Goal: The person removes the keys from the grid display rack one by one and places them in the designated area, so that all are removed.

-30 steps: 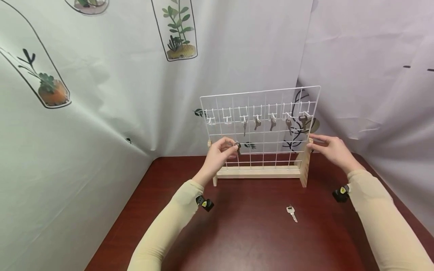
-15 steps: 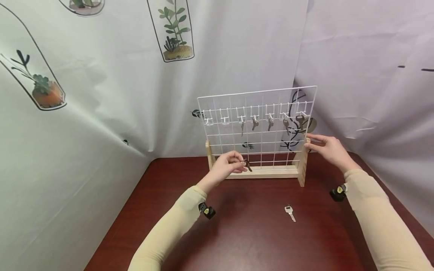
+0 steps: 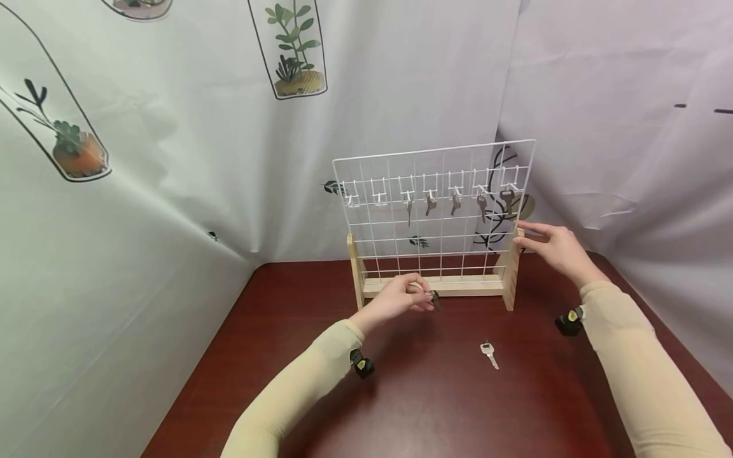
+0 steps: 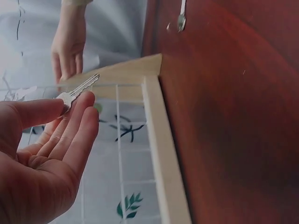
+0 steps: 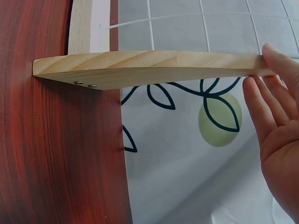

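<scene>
My left hand (image 3: 401, 299) pinches a key (image 4: 77, 93) between thumb and fingertips, in front of the rack's lower rail and over the table. The key's toothed blade points away from the fingers in the left wrist view. At the rack's right side, my right hand (image 3: 558, 249) grips the top of the wooden side post (image 5: 154, 65), thumb on one face and fingers on the other. The white wire grid rack (image 3: 435, 151) carries a row of hooks, with keys (image 3: 455, 202) hanging from several of them. Both leftmost hooks (image 3: 380, 200) hold no key.
A silver key (image 3: 489, 355) lies on the dark red table (image 3: 435, 407), in front of the rack's right half. Pale fabric (image 3: 189, 127) printed with plants hangs behind the rack and along both sides.
My left hand has come down and to the right with the key, from before the grid to below the rack's bottom rail. The right hand keeps its grip on the post.
</scene>
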{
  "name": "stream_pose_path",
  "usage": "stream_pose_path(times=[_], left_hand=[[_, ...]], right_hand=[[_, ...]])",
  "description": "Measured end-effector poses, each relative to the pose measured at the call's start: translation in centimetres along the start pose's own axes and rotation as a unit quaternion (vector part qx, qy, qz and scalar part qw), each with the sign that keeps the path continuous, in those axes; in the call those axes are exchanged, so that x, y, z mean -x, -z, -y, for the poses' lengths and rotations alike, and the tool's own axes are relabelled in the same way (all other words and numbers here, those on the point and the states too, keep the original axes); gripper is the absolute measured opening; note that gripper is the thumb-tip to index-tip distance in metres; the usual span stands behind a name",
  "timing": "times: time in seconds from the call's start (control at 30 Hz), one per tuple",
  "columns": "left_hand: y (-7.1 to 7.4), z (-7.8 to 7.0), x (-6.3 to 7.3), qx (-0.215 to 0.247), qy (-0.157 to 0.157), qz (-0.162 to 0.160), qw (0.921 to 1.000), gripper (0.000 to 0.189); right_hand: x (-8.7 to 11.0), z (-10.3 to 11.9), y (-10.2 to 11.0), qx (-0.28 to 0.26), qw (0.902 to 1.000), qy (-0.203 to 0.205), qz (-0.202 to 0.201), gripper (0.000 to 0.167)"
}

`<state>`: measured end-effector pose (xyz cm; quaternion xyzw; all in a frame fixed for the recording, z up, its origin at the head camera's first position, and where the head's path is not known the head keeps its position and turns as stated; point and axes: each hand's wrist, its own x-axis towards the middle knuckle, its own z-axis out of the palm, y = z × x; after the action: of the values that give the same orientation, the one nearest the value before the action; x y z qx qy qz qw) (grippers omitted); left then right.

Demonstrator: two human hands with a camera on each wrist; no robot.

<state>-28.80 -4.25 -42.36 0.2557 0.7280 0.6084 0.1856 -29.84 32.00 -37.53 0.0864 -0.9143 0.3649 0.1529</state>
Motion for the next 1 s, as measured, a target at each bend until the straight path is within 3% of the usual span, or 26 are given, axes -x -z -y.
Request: stream_pose_path(times=[0.17, 0.57, 1.0], left_hand=[[-1.7, 1.0, -0.1, 0.001, 0.027, 0.015, 0.9995, 0.006], [-5.2, 2.7, -0.6, -0.055, 0.065, 0.05, 0.9951, 0.005], [-6.7, 4.0, -1.5, -0.189, 0.057, 0.076, 0.9773, 0.011]], right_hand=[[0.0, -0.1, 0.0, -0.005, 1.0, -0.004, -0.002, 0.056], [0.2, 0.0, -0.1, -0.007, 1.0, -0.005, -0.004, 0.057], [0.1, -0.1, -0.1, -0.012, 0.9998, -0.012, -0.007, 0.057]])
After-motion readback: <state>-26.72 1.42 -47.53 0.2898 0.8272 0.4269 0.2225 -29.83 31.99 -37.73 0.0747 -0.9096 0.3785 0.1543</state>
